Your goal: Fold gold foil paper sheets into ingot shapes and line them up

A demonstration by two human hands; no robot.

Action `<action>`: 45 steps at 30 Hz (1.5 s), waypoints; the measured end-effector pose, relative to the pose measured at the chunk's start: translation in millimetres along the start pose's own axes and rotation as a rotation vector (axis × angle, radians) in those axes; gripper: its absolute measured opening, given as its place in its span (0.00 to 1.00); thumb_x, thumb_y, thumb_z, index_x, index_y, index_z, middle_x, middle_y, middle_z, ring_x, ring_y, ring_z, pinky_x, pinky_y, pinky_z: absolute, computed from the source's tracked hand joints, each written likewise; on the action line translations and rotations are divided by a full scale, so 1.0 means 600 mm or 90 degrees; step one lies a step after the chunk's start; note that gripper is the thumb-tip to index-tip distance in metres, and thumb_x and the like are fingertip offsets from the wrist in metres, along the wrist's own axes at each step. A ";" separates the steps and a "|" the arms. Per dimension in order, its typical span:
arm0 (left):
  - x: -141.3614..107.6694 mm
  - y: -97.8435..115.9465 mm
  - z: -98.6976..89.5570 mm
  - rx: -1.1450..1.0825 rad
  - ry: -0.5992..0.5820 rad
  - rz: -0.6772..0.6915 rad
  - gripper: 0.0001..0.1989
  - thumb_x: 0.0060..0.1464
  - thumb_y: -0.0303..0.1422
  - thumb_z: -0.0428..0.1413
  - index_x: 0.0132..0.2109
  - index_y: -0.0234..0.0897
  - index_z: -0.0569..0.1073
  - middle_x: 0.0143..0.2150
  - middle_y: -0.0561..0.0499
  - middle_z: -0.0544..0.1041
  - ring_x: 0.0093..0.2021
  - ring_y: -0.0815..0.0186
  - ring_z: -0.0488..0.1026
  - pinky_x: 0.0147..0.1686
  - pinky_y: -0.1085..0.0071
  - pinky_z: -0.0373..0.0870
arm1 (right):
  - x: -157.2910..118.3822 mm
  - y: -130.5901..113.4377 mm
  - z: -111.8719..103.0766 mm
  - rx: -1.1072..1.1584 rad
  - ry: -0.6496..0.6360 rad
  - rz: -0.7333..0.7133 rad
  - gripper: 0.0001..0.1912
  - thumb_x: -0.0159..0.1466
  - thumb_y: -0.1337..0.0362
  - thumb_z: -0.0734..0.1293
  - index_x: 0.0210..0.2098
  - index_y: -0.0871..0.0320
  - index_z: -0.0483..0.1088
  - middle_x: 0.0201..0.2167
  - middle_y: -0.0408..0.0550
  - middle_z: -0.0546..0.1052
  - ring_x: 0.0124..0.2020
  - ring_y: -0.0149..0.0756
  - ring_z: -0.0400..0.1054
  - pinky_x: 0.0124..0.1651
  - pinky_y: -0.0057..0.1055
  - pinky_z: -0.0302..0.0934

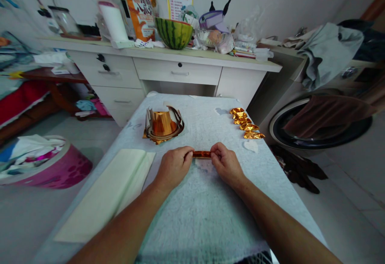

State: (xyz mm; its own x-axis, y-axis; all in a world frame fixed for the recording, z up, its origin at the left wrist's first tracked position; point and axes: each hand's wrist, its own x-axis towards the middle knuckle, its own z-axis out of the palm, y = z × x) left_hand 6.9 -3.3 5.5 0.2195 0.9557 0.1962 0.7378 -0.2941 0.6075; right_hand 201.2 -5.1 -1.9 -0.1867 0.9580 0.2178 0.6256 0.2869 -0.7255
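Between my two hands a narrow rolled strip of gold foil paper (201,154) is stretched level, just above the cloth-covered table (192,208). My left hand (176,164) pinches its left end, and my right hand (225,163) pinches its right end. Beyond my left hand sits a curled stack of gold foil sheets (163,123), brownish at the edges. Several folded gold foil pieces (246,123) lie in a slanting row past my right hand. A pale folded sheet (111,192) lies left of my left forearm.
A white desk (180,71) stands behind the table, bearing a cut watermelon (173,33), an orange bag (140,11) and clutter. A filled pink bin (66,168) is on the floor at left. At right stands a washing machine (276,123) with cloths over it.
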 end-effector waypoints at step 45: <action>0.001 0.001 0.009 -0.009 -0.042 -0.047 0.15 0.61 0.29 0.46 0.50 0.37 0.75 0.33 0.48 0.82 0.34 0.63 0.79 0.37 0.70 0.70 | -0.006 -0.009 0.006 -0.063 -0.027 0.004 0.05 0.65 0.67 0.56 0.39 0.56 0.62 0.26 0.43 0.74 0.27 0.35 0.69 0.33 0.27 0.56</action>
State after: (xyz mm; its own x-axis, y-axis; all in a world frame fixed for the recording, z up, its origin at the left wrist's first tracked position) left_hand 11.0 -2.7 1.6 0.2069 0.9732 0.1003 0.7444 -0.2231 0.6293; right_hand 195.7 -10.0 -0.7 -0.2137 0.9593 0.1843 0.6986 0.2820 -0.6576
